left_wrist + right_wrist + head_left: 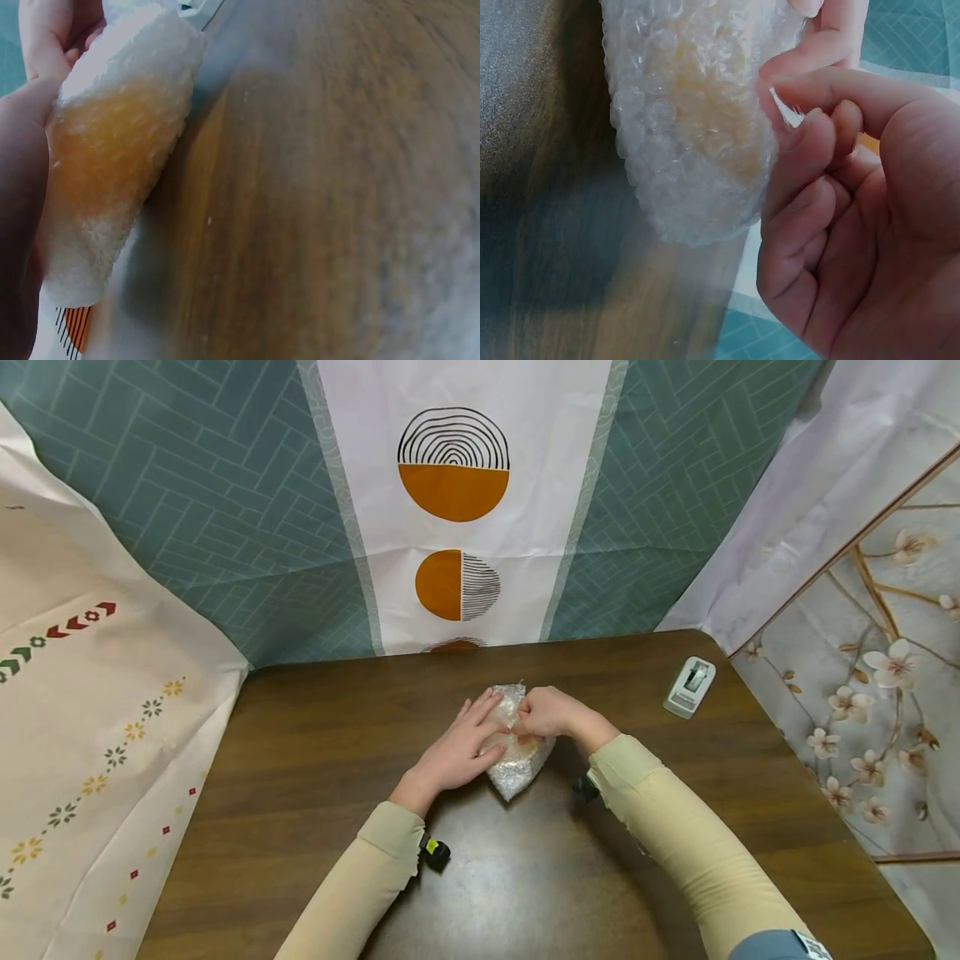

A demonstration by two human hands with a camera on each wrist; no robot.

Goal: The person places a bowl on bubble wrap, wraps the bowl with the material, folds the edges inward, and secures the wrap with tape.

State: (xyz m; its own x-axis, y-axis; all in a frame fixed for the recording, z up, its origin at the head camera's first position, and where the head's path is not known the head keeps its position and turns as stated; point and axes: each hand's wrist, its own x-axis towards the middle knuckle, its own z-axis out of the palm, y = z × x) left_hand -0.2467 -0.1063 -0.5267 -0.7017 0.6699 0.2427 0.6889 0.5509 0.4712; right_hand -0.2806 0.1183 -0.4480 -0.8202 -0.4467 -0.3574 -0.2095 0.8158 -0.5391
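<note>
A bubble-wrapped parcel (516, 770) lies on the table between both hands, its near end tapering to a point. Something orange-yellow shows through the bubble wrap (120, 142); its kind is hidden. My left hand (461, 747) rests on the parcel's left side, fingers fairly straight and spread across it. From the right, my right hand (551, 712) reaches the parcel with curled fingers. Its thumb and forefinger pinch a small whitish tape end (786, 111) at the wrap's edge, as the right wrist view shows.
A white and grey device (689, 687) with a dark slot lies at the table's back right. The brown wooden table (315, 735) meets patterned cloth hangings (300, 527) at its back and sides. A small black camera (435, 853) sits at the left wrist.
</note>
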